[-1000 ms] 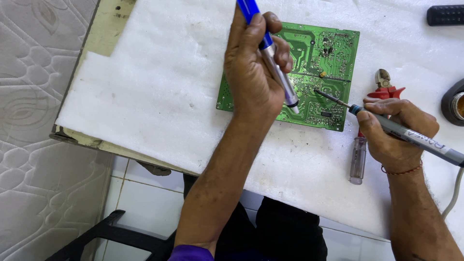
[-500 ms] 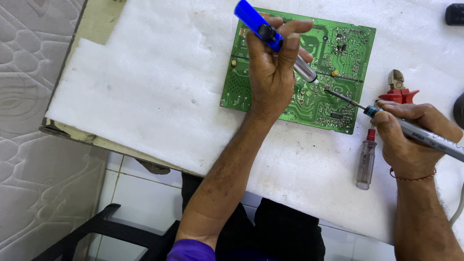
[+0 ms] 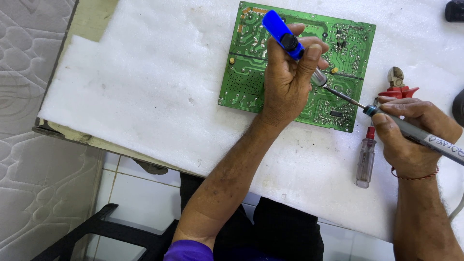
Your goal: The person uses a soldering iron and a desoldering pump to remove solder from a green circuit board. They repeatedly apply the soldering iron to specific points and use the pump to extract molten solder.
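A green circuit board (image 3: 251,63) lies solder side up on a white foam sheet (image 3: 145,96). My left hand (image 3: 290,79) rests over the board's middle and grips a blue desoldering pump (image 3: 285,35), its metal nozzle pointing down to the board by my thumb. My right hand (image 3: 411,137), off the board's right edge, holds a grey soldering iron (image 3: 415,133) like a pen. The iron's thin tip (image 3: 338,94) reaches left and touches the board right beside the pump's nozzle.
A screwdriver with a clear handle and red collar (image 3: 365,159) lies on the foam below my right hand. Red-handled cutters (image 3: 397,84) lie just right of the board. A dark object (image 3: 454,10) sits at the top right corner. A quilted mattress (image 3: 29,145) and tiled floor lie left and below.
My left hand has lifted the pump's blue end and brought its nozzle beside the iron's tip. The view has shifted, so board and hands sit further right in frame.
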